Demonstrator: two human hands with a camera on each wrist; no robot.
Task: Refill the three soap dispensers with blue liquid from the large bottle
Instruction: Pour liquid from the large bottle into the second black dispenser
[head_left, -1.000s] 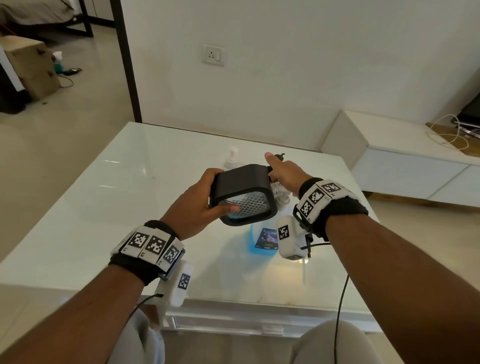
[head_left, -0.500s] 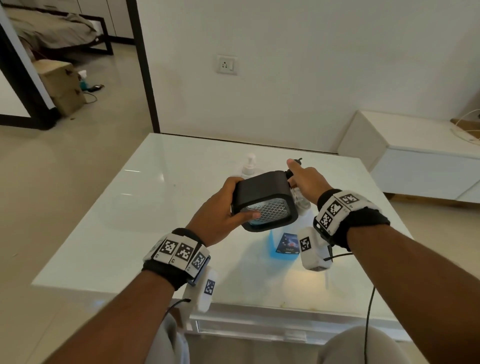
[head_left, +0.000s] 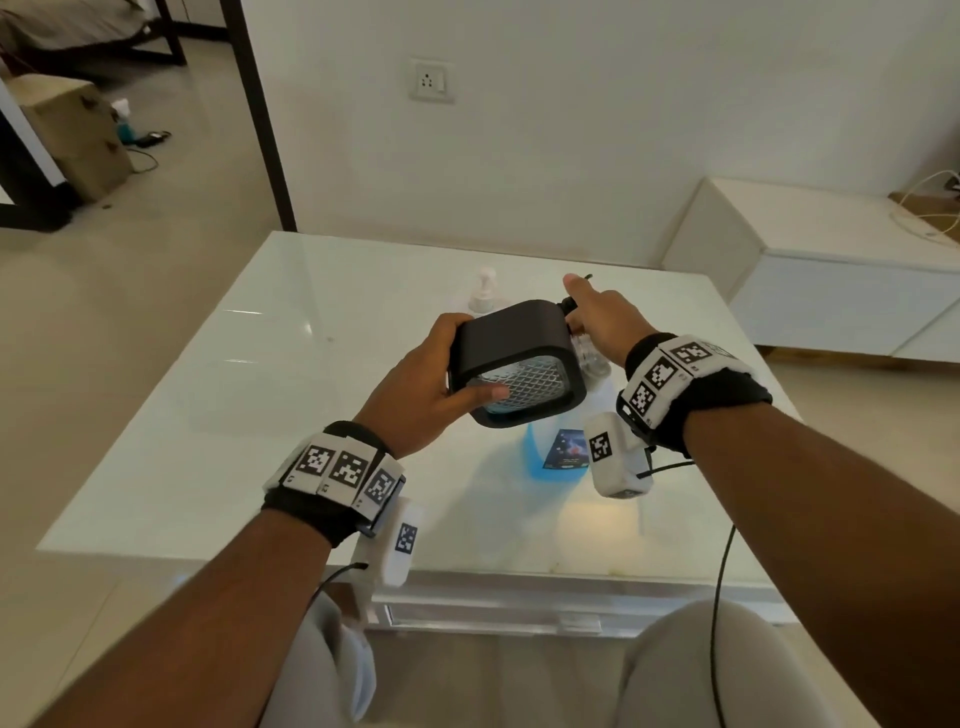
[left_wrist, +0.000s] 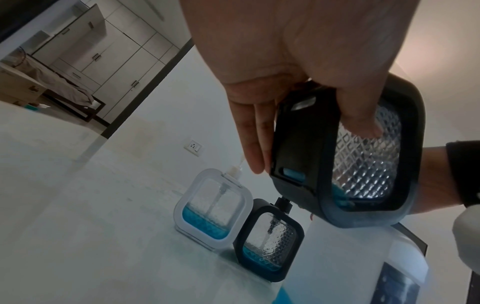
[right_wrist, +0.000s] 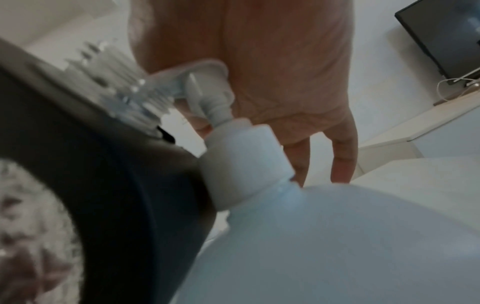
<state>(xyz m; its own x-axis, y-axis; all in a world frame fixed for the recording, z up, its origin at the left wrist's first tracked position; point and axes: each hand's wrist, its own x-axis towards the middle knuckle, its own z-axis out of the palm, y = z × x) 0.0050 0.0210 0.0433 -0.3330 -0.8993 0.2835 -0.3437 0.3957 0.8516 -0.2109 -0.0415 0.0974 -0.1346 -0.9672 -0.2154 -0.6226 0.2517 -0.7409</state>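
My left hand (head_left: 457, 364) grips a black-framed dispenser (head_left: 514, 343) with a diamond-cut clear face, tilted on its side above the table. A little blue liquid sits in its low corner (left_wrist: 340, 197). Right under it stands the large bottle (head_left: 540, 452), white with blue liquid. My right hand (head_left: 597, 322) rests its palm on the bottle's pump head (right_wrist: 197, 70), fingers hanging straight. A white-framed dispenser (left_wrist: 215, 205) and a second black-framed one (left_wrist: 270, 242) stand side by side behind, each with a shallow blue layer.
Everything stands on a white glass-topped table (head_left: 260, 415) close to a wall. A low white cabinet (head_left: 831, 270) is off to the right. A black cable (head_left: 719, 597) hangs from my right wrist past the table's front edge.
Both hands keep the same pose on the dispenser and the pump. Only the head view has shifted a little.
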